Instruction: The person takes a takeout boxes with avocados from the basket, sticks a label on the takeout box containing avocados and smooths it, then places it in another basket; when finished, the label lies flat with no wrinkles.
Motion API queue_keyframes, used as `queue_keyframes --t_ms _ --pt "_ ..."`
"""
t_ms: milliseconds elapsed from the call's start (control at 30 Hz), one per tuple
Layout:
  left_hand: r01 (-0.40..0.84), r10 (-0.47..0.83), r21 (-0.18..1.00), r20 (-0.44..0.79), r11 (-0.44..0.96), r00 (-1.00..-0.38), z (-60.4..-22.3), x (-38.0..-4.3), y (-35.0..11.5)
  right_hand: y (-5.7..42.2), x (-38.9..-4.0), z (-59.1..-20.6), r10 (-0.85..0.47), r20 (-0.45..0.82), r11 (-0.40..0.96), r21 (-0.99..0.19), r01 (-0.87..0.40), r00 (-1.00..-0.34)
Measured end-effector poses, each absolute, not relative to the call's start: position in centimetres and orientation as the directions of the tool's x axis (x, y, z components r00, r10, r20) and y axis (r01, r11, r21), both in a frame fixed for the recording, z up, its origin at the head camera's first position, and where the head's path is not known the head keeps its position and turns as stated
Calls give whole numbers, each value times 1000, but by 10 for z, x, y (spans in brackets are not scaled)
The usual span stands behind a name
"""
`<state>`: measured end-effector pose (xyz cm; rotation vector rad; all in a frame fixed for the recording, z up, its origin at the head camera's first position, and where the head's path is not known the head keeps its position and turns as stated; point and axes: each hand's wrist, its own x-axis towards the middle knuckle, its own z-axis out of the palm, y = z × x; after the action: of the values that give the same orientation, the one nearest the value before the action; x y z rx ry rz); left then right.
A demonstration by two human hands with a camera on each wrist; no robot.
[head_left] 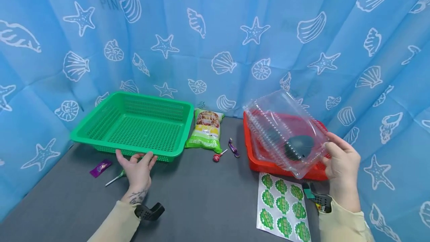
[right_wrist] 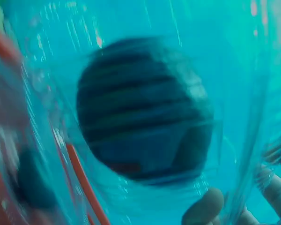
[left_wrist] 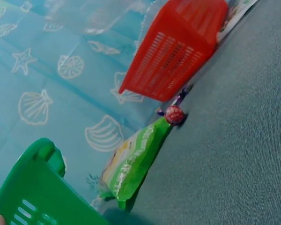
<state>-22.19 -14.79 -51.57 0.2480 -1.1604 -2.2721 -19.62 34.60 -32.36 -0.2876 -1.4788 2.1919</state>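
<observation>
Blue curtain point(head_left: 205, 53) with white shells and starfish filled the upper frame behind the grey bench point(head_left: 201, 193). At right, our right hand point(head_left: 342, 165) had its grip pinched on the right edge of a clear plastic container point(head_left: 285, 132), tilted over the red basket point(head_left: 265, 165); a dark rounded shape point(head_left: 299, 147) showed through, whether inside we could not tell. At lower left, our left hand point(head_left: 136, 171) touched the near rim of the green basket point(head_left: 164, 154) with bent fingers; we could not tell whether that grip was closed. Near it lay a purple packet point(head_left: 100, 168) and a green lollipop point(head_left: 121, 174). Mid-frame we saw a snack bag point(head_left: 206, 130), a red lollipop point(head_left: 216, 157) and a purple candy point(head_left: 233, 148); at lower right, a sticker sheet point(head_left: 282, 206).
</observation>
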Motion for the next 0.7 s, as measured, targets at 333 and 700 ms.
queue_keyframes --t_ms 333,700 --pt "425 -564 767 100 -481 -820 -520 -227 -144 272 -161 -341 46 235 -223 -945 -239 -971" --pt "274 -407 868 92 -415 -909 -514 -205 -162 231 -130 -409 -256 110 -113 -990 -83 -960"
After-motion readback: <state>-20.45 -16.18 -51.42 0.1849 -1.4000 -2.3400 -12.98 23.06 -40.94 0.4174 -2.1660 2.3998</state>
